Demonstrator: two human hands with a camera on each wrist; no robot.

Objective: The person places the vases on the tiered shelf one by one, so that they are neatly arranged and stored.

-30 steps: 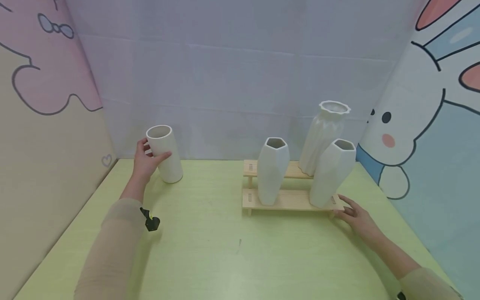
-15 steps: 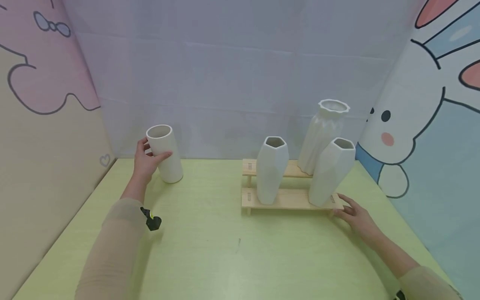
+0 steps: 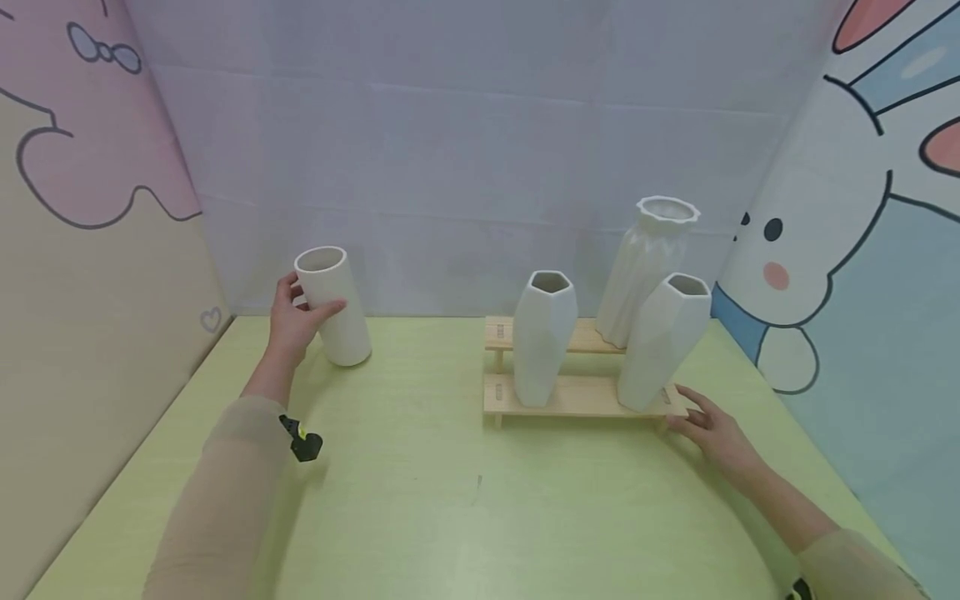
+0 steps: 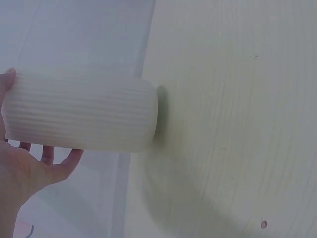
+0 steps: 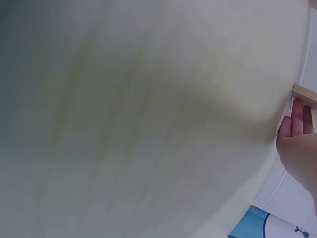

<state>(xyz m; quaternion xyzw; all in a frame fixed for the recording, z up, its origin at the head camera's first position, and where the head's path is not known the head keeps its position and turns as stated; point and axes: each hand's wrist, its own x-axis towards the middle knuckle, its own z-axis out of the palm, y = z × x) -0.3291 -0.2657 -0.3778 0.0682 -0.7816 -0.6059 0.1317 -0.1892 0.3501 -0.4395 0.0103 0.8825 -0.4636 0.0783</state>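
My left hand point(image 3: 292, 323) grips a white cylindrical vase point(image 3: 347, 329) near its top, at the back left of the table. Vertical ribs show on this vase in the left wrist view, where a dark shadow lies beside its base. At the right end of a two-tier wooden stand point(image 3: 577, 397), my right hand point(image 3: 716, 437) holds the corner of the lower tier between thumb and fingers. Two faceted white vases, one on the left point(image 3: 545, 342) and one on the right point(image 3: 663, 346), stand on the lower tier. A taller fluted vase point(image 3: 641, 267) is on the upper tier, partly hidden.
The pale green table point(image 3: 420, 500) stretches in front of the stand. A plain cloth backdrop point(image 3: 450, 167) closes off the back. Printed cartoon panels line both sides, with a rabbit point(image 3: 787, 250) at the right.
The cylindrical vase in my left hand has shifted slightly to the right, chiefly at its base. My right hand keeps its place on the stand.
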